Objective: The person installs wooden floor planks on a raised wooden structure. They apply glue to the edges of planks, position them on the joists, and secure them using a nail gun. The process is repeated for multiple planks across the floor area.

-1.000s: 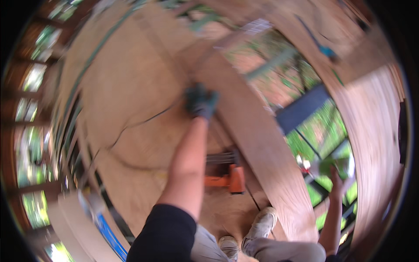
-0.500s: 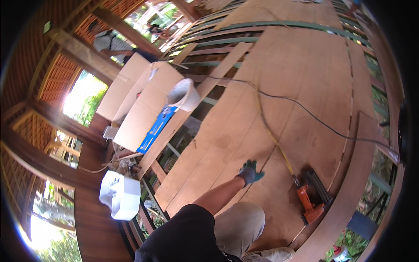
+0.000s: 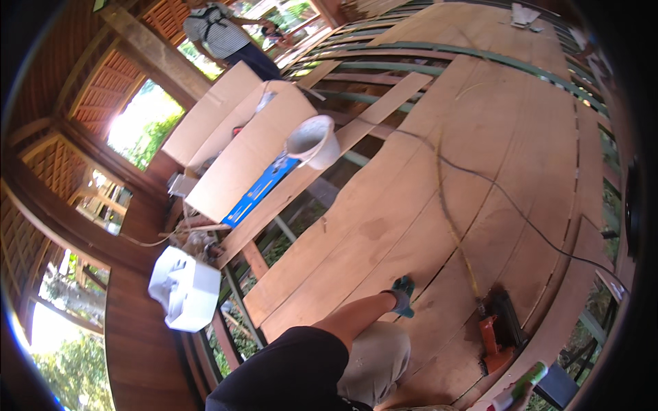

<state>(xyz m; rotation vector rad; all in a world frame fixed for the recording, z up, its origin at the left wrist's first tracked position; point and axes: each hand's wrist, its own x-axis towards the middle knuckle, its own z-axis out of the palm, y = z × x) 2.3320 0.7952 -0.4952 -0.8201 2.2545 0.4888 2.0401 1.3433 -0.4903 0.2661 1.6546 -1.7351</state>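
Note:
My left hand (image 3: 403,296), in a grey and teal work glove, rests on or just over the wooden floorboards (image 3: 370,253), fingers apart and holding nothing. At the lower right edge, my right hand (image 3: 526,396) is partly cut off and blurred. It is closed around a green and white bottle (image 3: 530,378), held tilted over the outer board. Between the hands, on the boards, lies an orange and black nail gun (image 3: 491,342). A yellowish air hose (image 3: 449,219) runs from it toward the far boards.
A dark cable (image 3: 507,192) crosses the boards. Leftward are a whitish bucket (image 3: 322,147), blue strip (image 3: 259,192), opened cardboard box (image 3: 250,151) and white foam block (image 3: 193,294). Gaps between green joists (image 3: 356,157) drop to ground. A person (image 3: 223,34) stands at the far left.
My left hand has shifted slightly and turned on the boards. The bottle has come up into fuller view at the lower right. The far person now stands more upright. The whole view has shifted.

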